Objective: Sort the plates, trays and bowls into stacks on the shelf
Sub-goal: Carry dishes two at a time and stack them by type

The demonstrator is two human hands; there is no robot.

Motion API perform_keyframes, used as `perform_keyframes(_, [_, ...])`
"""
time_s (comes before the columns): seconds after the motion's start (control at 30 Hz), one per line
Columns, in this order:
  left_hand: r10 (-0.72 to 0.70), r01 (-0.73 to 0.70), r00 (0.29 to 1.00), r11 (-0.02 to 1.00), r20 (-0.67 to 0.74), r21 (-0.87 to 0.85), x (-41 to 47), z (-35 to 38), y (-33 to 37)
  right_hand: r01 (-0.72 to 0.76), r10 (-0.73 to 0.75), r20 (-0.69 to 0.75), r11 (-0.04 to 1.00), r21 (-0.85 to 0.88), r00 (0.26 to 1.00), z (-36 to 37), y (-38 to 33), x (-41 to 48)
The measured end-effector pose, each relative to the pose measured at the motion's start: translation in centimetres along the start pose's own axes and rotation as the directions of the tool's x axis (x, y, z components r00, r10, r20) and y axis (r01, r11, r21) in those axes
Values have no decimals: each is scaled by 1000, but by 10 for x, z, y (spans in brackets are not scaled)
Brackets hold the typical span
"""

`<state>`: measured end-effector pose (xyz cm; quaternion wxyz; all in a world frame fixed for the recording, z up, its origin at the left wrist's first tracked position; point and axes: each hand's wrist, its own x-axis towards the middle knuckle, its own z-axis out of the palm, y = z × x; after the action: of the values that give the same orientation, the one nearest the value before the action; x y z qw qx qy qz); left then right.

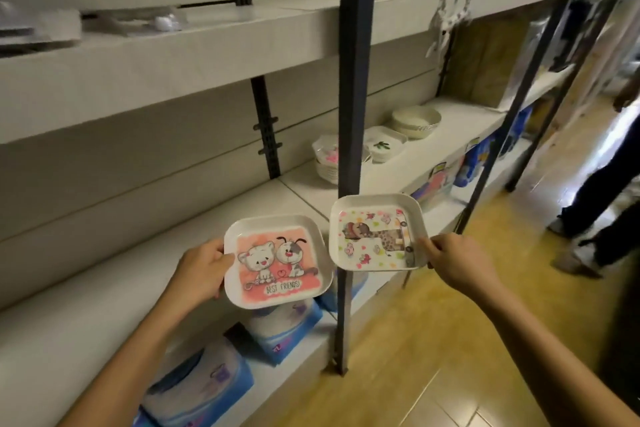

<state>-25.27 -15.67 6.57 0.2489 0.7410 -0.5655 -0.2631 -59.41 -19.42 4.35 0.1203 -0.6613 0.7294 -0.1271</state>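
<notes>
Two square plates are being held up in front of the shelving, one per hand, neither resting on anything.

Head view:
- Left hand (202, 265) is gripping the cat-and-dog plate (277, 260) at its 9 o'clock edge, thumb lying on the rim and fingers curling underneath. The plate is sitting at 7 o'clock from frame centre, face up, "BEST FRIENDS!" print showing. It is hovering over the front edge of the middle shelf (121, 295).
- Right hand (450, 258) is pinching the giraffe plate (375, 236) at its 3 o'clock edge, thumb on top. The plate is sitting at 5 o'clock from centre and overlapping the dark upright post (353, 114).
- The plates are sitting just beside each other, corner to corner. Cannot tell if they are touching.
- Three piles are standing further along the same shelf. A stack of printed plates (327, 158) is at 11 o'clock from the giraffe plate, partly hiding behind the post. White square plates with a green print (384, 147) are at 12 o'clock. Nested pale bowls (415, 121) are at 1 o'clock.
- Blue-and-white packs (284, 329) are lying on the bottom shelf at 6 o'clock from the cat-and-dog plate.
- Another person's legs (595, 218) are standing on the wood floor (433, 340) at 3 o'clock, well apart.
</notes>
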Motion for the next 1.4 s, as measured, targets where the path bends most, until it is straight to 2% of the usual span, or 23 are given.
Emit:
perform_keyframes(0.2, [26,-22,998,997,52,-71,3,65,62,-57,57,-8,998,34,998,-33,81,26])
perform_keyframes(0.37, [34,-27,994,997,102,-65,17,102,103,-120,121,-15,992,36,993,-55,131,49])
perform_keyframes(0.6, [-2,15,987,997,161,-80,50,152,164,-134,138,-41,986,95,990,-68,179,98])
perform_keyframes(0.73, [1,3,987,1000,163,-25,76,178,190,-135,137,-27,988,79,990,-72,204,145])
perform_keyframes(0.83, [-6,7,991,1000,135,-6,96,194,208,-125,125,7,989,78,992,-75,220,186])
perform_keyframes(0.97, [-12,12,1000,1000,26,-19,122,206,237,-62,61,19,998,10,998,-82,233,244])
perform_keyframes(1.1, [-52,51,997,999,-50,-18,149,215,257,-13,11,80,1000,28,997,-83,239,295])
perform_keyframes(1.27, [-139,130,983,988,-122,-83,170,222,274,113,-124,147,990,86,981,-75,230,352])
perform_keyframes(1.4, [-236,208,940,969,-246,-133,182,229,280,247,-264,202,963,104,943,-62,215,409])
